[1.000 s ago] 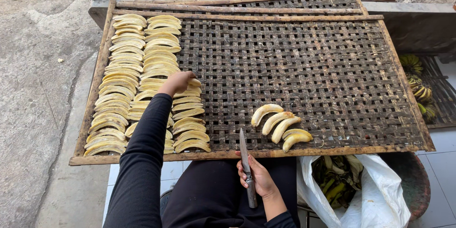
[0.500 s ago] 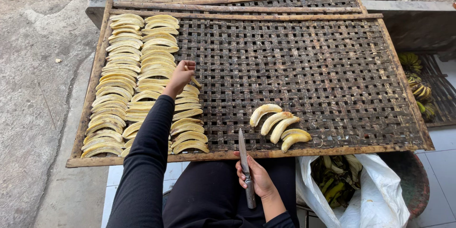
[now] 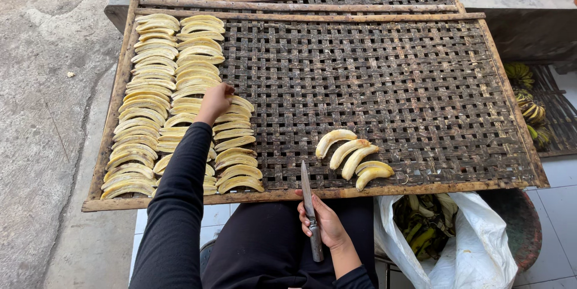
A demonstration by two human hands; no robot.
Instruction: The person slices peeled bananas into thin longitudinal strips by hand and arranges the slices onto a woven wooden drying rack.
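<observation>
A woven bamboo drying tray (image 3: 384, 78) lies in front of me. Rows of yellow banana slices (image 3: 150, 90) cover its left side. My left hand (image 3: 214, 101), in a black sleeve, reaches over the third row and touches a slice there, fingers pinched together. My right hand (image 3: 324, 223) rests at the tray's near edge and grips a knife (image 3: 310, 208) with its blade pointing away from me. Several peeled whole bananas (image 3: 354, 158) lie on the tray just right of the knife.
A white bag of banana peels (image 3: 445, 241) stands at my right knee, beside a dark round basin (image 3: 511, 223). Unpeeled green-yellow bananas (image 3: 528, 93) lie on a lower rack at the right. Bare concrete ground is at the left.
My left hand has moved slightly away from me and to the right along the third row of slices. The right hand with the knife has stayed in place.
</observation>
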